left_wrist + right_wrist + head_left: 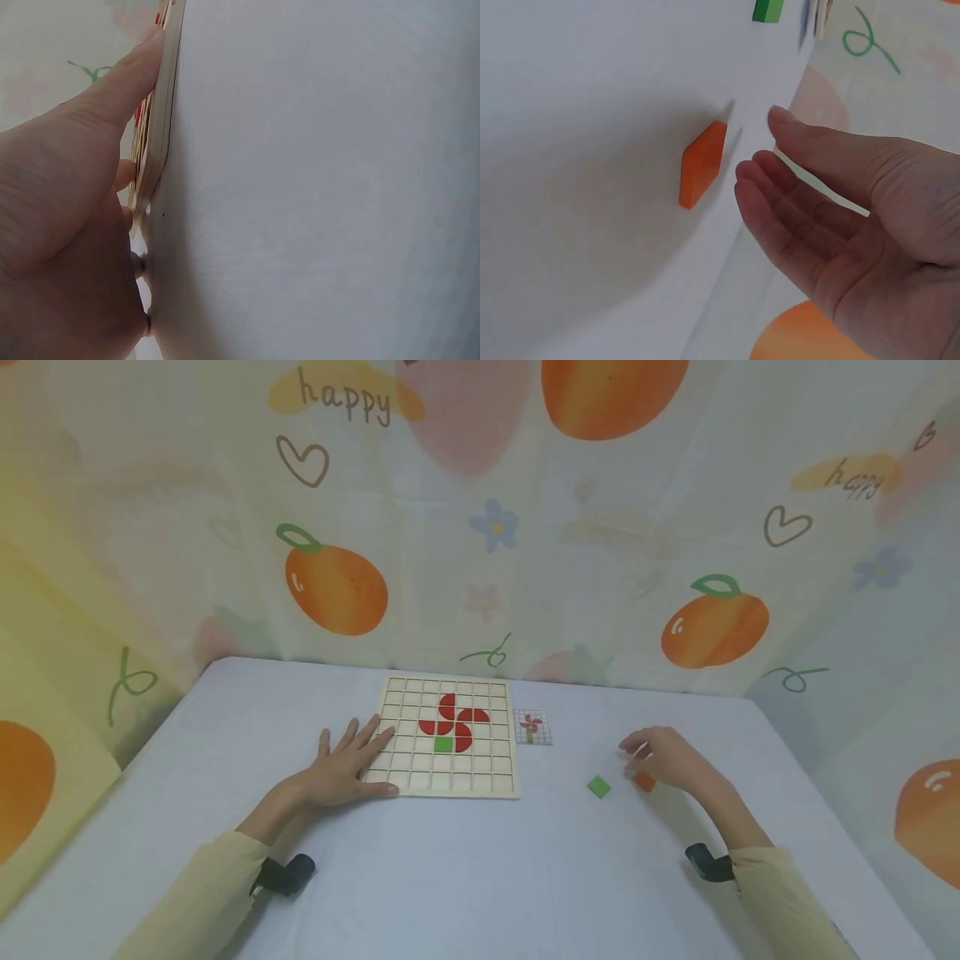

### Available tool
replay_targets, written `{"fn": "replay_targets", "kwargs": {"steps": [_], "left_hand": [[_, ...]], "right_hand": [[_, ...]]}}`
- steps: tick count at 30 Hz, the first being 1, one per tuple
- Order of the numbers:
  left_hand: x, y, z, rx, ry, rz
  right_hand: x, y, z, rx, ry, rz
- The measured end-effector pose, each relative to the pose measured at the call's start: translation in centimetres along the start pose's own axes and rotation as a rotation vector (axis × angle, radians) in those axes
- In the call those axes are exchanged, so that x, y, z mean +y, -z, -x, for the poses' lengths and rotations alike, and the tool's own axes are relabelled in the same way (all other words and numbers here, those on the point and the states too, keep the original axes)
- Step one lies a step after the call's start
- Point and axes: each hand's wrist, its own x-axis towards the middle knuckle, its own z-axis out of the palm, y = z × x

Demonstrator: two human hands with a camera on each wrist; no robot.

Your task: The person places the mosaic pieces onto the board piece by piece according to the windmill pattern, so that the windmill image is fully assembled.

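Note:
My left hand (341, 768) lies spread over the left edge of a wooden grid board (405, 768), its thumb along the near left corner. On the board sit red quarter-round pieces (462, 737) arranged like a pinwheel, with a green square piece (443, 744) just below them. Over the table at the right, my right hand (663, 756) holds nothing; its fingers are loosely bent. Close below it lies an orange square piece (703, 165), partly covered by the hand in the head view. A second green square (598, 787) lies left of the orange one.
A small pattern card (533, 727) showing a similar pinwheel lies against the board's right side. The white table (465, 877) ends at a printed curtain (420, 527) behind and at both sides. Each wrist carries a dark camera (288, 875).

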Motion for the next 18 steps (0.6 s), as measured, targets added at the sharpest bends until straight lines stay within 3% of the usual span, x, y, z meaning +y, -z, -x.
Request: {"fn": "replay_targets", "kwargs": {"steps": [7, 18], "left_hand": [[-0.1, -0.1, -0.1, -0.002, 0.006, -0.006], [0.5, 0.3, 0.2, -0.004, 0.006, -0.004]], "right_hand": [[0.8, 0.2, 1.4, -0.031, -0.043, -0.023], [1.7, -0.1, 2.2, -0.001, -0.050, 0.004]]}}
